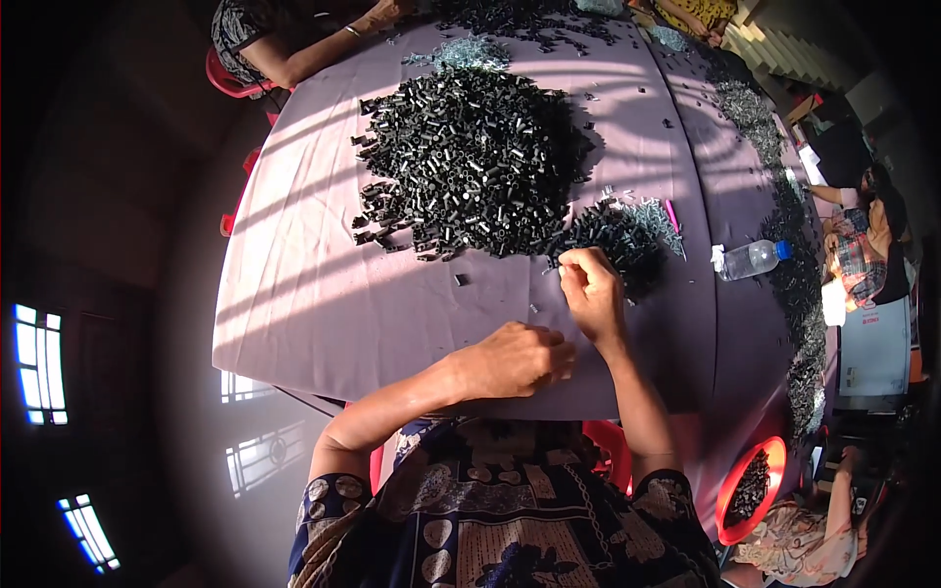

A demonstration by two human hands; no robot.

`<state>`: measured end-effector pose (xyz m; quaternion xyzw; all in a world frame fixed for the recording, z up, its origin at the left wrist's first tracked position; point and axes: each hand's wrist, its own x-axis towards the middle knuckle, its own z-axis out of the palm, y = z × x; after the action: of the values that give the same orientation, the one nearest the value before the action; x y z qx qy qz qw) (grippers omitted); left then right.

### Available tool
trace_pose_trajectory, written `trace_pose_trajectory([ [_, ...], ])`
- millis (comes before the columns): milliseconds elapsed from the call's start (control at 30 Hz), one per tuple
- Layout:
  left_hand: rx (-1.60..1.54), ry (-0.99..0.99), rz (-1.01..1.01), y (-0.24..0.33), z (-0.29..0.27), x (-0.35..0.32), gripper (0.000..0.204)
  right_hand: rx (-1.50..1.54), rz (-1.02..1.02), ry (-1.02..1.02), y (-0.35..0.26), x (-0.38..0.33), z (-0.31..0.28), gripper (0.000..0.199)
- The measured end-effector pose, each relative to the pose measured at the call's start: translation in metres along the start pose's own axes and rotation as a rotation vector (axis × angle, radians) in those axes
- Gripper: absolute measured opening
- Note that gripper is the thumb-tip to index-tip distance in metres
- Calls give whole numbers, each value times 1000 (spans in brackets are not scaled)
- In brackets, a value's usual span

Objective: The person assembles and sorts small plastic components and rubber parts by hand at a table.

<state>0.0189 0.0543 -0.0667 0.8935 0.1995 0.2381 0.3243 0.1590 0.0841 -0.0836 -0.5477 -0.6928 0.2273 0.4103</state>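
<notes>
A big heap of small black tubular plastic parts (470,162) covers the middle of the cloth-covered table. Beside it on the right is a smaller pile of dark pieces (618,245), with small clear-blue pieces (649,218) at its far edge. My right hand (591,284) is at the near left edge of this smaller pile, its thumb and fingertips pinched together; what is between them is too small to make out. Closer to me, my left hand (520,361) is curled closed above the cloth, and its fingers hide whatever they hold. One loose black part (461,280) lies on the cloth.
A pink stick (672,216) lies by the small pile. Farther right is a clear bottle with a blue cap (753,259). More small parts line the right table edge, near a red basin (753,490). Other people sit around the table, one at far left (284,49).
</notes>
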Motion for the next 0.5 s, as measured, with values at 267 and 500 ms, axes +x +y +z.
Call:
trace_pose_trajectory([
  [267, -234, -119, -233, -49, -15, 1, 9, -25, -170, -91, -2, 28, 47, 13],
  [500, -826, -211, -589, -88, -26, -13, 12, -226, -215, -97, 6, 59, 82, 22],
])
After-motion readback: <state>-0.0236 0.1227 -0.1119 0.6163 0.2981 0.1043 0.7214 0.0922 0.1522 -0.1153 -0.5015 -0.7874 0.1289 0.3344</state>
